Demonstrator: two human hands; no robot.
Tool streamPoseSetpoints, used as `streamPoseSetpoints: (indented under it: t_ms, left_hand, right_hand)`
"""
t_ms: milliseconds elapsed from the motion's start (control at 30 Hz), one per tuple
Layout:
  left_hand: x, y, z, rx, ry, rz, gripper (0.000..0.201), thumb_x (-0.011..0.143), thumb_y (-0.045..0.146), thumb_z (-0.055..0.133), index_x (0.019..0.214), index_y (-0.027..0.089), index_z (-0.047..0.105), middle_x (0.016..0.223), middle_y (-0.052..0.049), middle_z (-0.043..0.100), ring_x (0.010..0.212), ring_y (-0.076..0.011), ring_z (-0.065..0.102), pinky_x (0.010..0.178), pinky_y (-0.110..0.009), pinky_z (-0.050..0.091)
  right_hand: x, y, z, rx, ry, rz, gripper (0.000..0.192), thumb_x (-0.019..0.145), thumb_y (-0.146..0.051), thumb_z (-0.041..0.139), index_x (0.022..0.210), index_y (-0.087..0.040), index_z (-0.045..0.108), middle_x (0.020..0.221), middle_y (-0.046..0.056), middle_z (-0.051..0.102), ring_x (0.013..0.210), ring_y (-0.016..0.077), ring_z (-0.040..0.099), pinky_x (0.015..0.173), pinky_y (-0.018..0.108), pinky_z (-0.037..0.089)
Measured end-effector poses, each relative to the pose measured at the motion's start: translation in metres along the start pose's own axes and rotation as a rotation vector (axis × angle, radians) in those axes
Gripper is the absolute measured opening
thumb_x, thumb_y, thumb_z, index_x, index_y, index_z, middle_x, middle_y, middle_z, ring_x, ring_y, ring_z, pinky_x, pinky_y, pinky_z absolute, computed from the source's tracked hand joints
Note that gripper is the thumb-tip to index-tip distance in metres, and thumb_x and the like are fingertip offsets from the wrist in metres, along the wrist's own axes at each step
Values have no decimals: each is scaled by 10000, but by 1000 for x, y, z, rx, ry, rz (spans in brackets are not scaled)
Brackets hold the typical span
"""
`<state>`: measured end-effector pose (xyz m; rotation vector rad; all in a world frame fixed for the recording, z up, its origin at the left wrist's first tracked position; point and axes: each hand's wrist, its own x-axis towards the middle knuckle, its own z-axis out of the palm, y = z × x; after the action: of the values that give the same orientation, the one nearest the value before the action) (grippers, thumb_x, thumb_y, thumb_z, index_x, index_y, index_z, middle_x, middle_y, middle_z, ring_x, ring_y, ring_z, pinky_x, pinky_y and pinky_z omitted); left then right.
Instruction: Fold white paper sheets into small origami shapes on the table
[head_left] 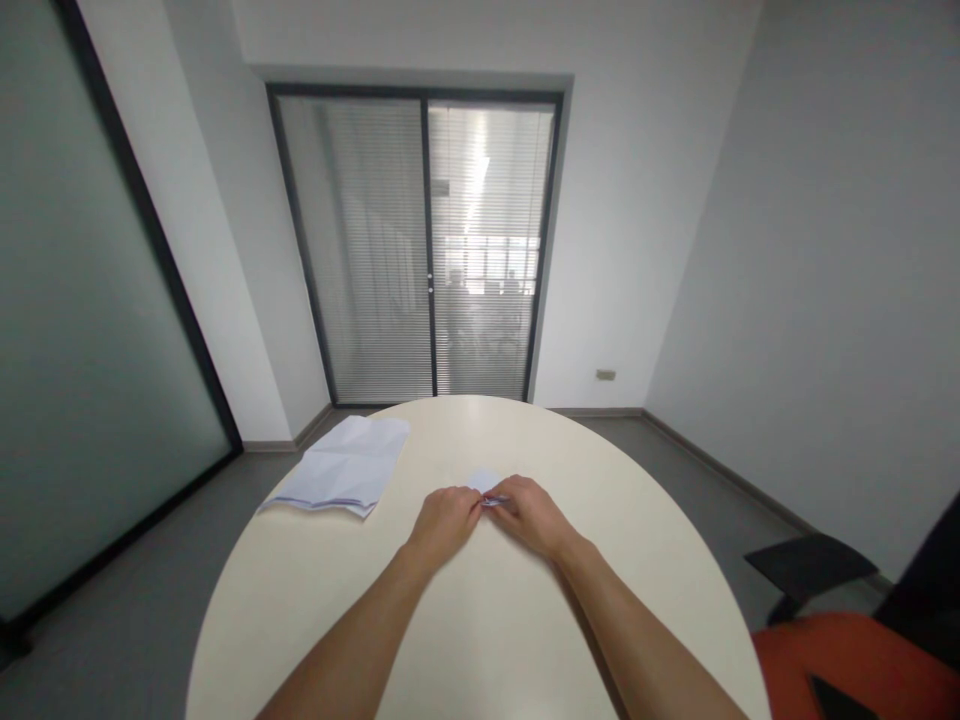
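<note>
A small folded paper (486,484) is being pinched at the middle of the round cream table (480,620), just beyond the knuckles. It is being gripped from the left by the left hand (444,522), fingers curled in on it, and from the right by the right hand (529,514), fingertips closed on its near edge. A stack of creased white sheets (341,468) is lying well apart at the table's left rim. An orange chair (847,665) is being glimpsed at lower right.
</note>
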<state>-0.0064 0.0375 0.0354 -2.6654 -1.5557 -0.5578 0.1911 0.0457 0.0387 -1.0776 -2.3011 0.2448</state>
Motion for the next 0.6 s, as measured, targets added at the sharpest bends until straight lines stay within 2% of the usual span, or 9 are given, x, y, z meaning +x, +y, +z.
streamPoseSetpoints:
  t_ms: [300,600]
  left_hand:
    - [0,-8,4,-32,-51,-35,269,987,290,446,1050,274,707,1040,-34,748,955,-215,688,803,-296,474]
    - [-2,-6,3,-18,-11,-22,325,1007,370,385,1028,245,685,1017,-54,743,932,-225,691,797,-319,485]
  right_hand:
    - [-1,3,-8,34,-54,17,288,988,-402,490,1003,-244,731,998,36,742,939,197,648,840,287,462]
    - [1,-1,-10,21,-89,-10,399,1014,-438,406,964,-225,740,931,57,741,897,200,640,823,293,453]
